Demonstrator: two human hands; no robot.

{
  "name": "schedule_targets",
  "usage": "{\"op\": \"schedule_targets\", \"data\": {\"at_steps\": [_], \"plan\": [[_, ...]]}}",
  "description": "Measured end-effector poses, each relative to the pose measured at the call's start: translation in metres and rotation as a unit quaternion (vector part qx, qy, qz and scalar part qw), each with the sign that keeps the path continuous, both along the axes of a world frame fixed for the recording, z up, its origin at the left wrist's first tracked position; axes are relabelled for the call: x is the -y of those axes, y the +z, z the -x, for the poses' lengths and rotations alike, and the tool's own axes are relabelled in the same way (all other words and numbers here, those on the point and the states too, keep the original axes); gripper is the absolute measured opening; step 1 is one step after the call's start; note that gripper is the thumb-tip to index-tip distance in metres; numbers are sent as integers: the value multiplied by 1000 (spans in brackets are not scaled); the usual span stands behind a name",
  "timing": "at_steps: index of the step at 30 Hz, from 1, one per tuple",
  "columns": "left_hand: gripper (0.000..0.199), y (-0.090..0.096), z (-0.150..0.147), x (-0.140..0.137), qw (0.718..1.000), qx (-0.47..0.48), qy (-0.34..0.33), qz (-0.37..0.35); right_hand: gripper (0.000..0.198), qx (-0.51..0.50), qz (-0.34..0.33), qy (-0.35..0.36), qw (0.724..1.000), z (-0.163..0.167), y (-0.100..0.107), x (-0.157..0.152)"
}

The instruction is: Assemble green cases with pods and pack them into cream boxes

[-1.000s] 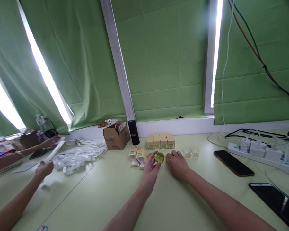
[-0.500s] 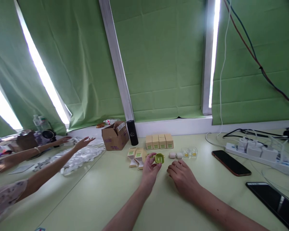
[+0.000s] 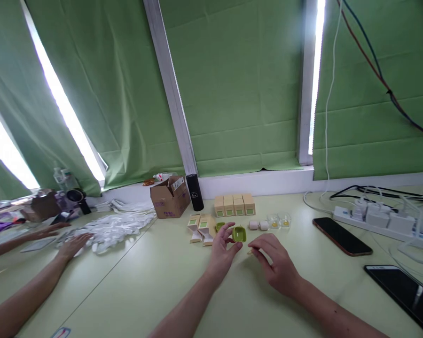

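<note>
Between the fingers of my left hand (image 3: 224,253) is a small square green dish (image 3: 239,234), its hollow side facing me. My right hand (image 3: 278,264) is closed in a pinch just right of the dish, on a small pale yellowish piece (image 3: 249,252) too tiny to name. A second green piece (image 3: 219,226) lies behind my left fingers, partly hidden by them. Left of it stand two opened cardboard cartons (image 3: 206,228) with green labels. Two pale pink cylinders (image 3: 258,225) and two clear round cups (image 3: 279,220) with something yellow inside sit beyond my right hand.
Closed small cartons (image 3: 234,205) line up at the back, near a black cylinder (image 3: 195,192) and an open brown box (image 3: 170,197). A co-worker's hands (image 3: 72,246) rest by a white pile (image 3: 116,230). Two phones (image 3: 341,236) and a power strip (image 3: 384,219) lie right.
My right hand has lifted from the table and turned, now pinching the small pale piece. The green dish has shifted slightly right. The co-worker's arms have drawn back and lowered.
</note>
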State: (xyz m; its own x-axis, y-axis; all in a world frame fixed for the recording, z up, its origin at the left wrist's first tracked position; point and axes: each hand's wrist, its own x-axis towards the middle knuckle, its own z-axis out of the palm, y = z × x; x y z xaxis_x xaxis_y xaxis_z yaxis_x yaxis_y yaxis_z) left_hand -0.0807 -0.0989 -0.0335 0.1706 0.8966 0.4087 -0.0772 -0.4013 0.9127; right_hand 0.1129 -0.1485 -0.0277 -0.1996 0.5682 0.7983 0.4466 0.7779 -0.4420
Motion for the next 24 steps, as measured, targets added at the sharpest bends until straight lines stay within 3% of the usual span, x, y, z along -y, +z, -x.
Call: {"op": "schedule_targets", "data": {"at_steps": [5,12,18,24], "plan": [[52,1,-3,5,999,-34,0,-16,19,-140,124,-25,982,-3,-4,-4],[48,10,-7,14,998,-56,-14,-15,24,-158,142,-16,977,1,-1,-3],[50,12,-9,18,997,-70,-11,-22,17,-102,100,-36,989,0,-5,-5],[52,11,-11,19,996,-86,11,-26,16,-23,-37,-57,997,-3,-10,-8]]}}
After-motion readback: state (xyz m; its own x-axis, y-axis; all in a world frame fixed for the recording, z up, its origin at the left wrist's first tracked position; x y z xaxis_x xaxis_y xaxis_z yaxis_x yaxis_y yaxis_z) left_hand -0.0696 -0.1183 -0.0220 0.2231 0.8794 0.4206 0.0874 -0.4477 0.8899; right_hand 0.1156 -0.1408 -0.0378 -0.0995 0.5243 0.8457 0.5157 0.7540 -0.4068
